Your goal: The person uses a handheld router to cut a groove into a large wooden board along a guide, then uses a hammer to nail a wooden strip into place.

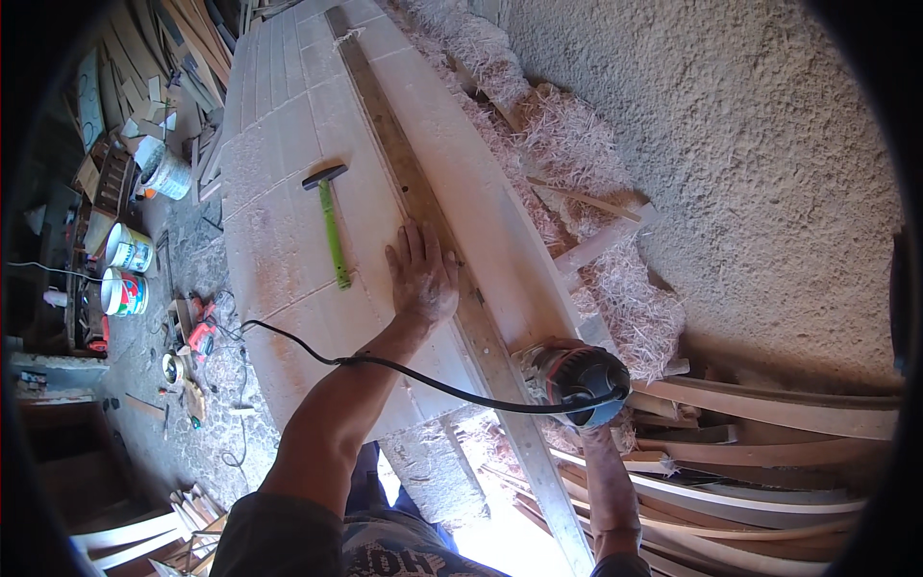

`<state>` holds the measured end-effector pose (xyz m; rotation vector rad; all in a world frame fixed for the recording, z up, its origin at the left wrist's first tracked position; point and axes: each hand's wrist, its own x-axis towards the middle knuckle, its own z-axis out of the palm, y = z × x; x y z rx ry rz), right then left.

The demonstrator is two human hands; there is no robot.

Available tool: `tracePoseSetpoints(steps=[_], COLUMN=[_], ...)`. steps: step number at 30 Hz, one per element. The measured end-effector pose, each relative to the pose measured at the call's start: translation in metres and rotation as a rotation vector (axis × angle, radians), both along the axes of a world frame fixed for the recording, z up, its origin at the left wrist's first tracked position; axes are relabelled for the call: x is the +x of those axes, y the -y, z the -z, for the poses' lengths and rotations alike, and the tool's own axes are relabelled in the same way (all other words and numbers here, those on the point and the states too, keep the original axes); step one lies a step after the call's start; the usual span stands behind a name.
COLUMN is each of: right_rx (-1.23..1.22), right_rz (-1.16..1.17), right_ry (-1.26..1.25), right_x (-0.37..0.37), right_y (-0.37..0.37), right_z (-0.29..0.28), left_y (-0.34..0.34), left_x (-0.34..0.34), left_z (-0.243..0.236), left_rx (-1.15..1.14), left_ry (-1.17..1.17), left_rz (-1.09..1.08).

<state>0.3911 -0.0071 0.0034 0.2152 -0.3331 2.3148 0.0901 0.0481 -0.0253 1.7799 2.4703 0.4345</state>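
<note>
My left hand (423, 274) lies flat, fingers apart, on a long straight strip (399, 159) laid along a pale, wide planked wooden surface (274, 125) and on the surface beside it. My right hand (591, 428) grips a black, red and grey power tool (577, 370), which looks like a router, against the strip's right side near the lower end; most of its fingers are hidden behind the tool. Its black cord (433, 381) loops leftward over my left forearm. A hammer (332, 226) with a green handle rests left of my left hand.
A rough wall (731, 125) borders the right, with wood shavings (615, 288) beside the planked surface. Curved wooden strips (760, 404) are stacked at lower right. On the left floor (192, 433) stand buckets (130, 250), red power tools (202, 332), loose cables and piled offcuts.
</note>
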Motion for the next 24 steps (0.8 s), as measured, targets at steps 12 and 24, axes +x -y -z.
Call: tracePoseSetpoints(steps=[12,24], right_rx=[0.232,1.21], right_rz=[0.353,0.429], right_ry=[0.935,1.396], right_x=[0.014,-0.018], right_y=[-0.01,-0.031], right_z=[0.077,0.044], left_y=[-0.001,0.0], left_x=[-0.001,-0.001], left_z=[0.007,0.005], left_rx=[0.029,0.035], left_ry=[-0.054,-0.049], left_rz=[0.003,0.014])
